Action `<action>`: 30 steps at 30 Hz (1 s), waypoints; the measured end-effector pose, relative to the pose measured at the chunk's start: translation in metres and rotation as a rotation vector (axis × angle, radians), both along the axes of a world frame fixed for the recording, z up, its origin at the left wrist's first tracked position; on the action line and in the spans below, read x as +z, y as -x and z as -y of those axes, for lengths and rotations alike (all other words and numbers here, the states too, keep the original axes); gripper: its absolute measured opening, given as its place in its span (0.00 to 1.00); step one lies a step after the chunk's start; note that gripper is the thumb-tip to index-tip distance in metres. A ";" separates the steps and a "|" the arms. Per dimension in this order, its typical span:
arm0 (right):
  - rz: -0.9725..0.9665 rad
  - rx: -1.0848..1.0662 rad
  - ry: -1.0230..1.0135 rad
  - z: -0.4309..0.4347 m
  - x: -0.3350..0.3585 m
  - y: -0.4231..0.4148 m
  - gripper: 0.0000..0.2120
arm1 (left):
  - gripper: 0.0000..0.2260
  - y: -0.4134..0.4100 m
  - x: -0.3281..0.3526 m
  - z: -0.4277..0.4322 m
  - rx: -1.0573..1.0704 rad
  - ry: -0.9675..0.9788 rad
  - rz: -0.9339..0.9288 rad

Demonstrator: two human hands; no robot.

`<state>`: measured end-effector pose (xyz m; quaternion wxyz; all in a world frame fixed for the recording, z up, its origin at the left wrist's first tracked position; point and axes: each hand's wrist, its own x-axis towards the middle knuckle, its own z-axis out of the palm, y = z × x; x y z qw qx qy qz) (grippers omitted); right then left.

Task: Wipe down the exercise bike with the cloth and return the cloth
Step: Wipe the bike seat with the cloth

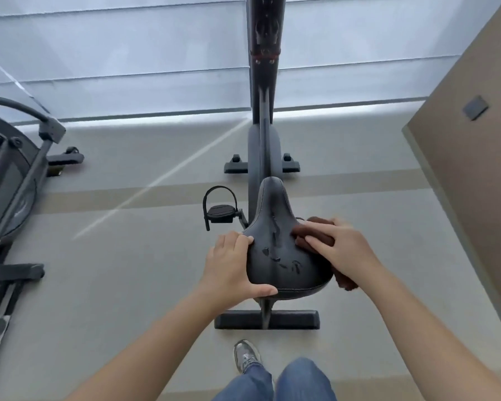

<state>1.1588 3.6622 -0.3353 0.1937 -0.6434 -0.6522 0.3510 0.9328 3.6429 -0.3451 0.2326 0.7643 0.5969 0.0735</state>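
Left hand (pixel 232 264) grips the left edge of the exercise bike (pixel 265 157) saddle (pixel 275 250), thumb along the rear. Right hand (pixel 339 244), fingers nearly straight, presses the brown cloth (pixel 318 234) on the saddle's right side.

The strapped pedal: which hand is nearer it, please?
Left. The left hand holds the saddle near the pedal; the right hand presses the cloth at the saddle's opposite edge.

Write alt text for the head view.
A person's right hand presses a brown cloth on the right side of a black bike saddle, while the left hand holds its left edge. Wet streaks show on its top.
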 end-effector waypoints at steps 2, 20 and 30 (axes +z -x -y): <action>0.049 0.023 -0.004 -0.024 0.001 0.015 0.14 | 0.43 -0.001 -0.001 -0.001 0.005 0.001 -0.003; -0.336 -0.865 -0.263 0.112 -0.033 0.085 0.18 | 0.40 -0.006 0.005 -0.004 0.003 0.050 -0.008; 0.386 -0.346 -0.403 0.061 -0.009 0.052 0.15 | 0.38 -0.003 0.004 -0.006 -0.011 0.020 0.006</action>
